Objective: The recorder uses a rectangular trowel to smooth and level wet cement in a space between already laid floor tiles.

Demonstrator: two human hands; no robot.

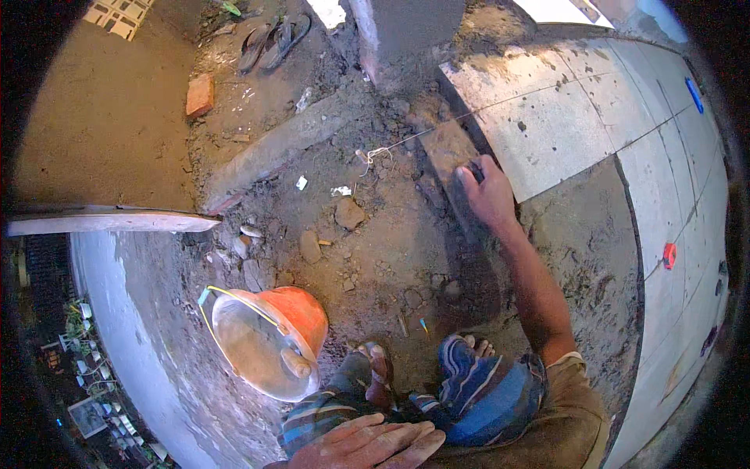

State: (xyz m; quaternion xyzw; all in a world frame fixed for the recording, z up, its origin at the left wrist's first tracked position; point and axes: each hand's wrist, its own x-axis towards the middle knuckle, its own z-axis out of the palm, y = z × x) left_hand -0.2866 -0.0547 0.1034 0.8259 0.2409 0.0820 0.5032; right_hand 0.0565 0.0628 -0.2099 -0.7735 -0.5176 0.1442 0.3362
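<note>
My right hand (492, 194) reaches out to the edge of the laid pale tiles (539, 137). Its fingers are closed round a small dark part, partly hidden, on top of a long, flat, mud-coated board (447, 148). This board lies along the tile edge, over the damp mortar. My left hand (371, 444) rests near my knee at the bottom, fingers stretched out flat and holding nothing. Left of my feet an orange bucket (301, 309) with a yellow handle leans toward me, greyish-brown material inside. A thin pale string (406, 141) runs from a small peg to the tile edge.
Stones (349, 213) and debris lie on the rough ground. A raised ridge (289, 141) crosses the upper left, with a red brick (200, 95) and sandals (275, 43) beyond. A red object (669, 255) and a blue object (694, 94) sit on the right-hand tiles.
</note>
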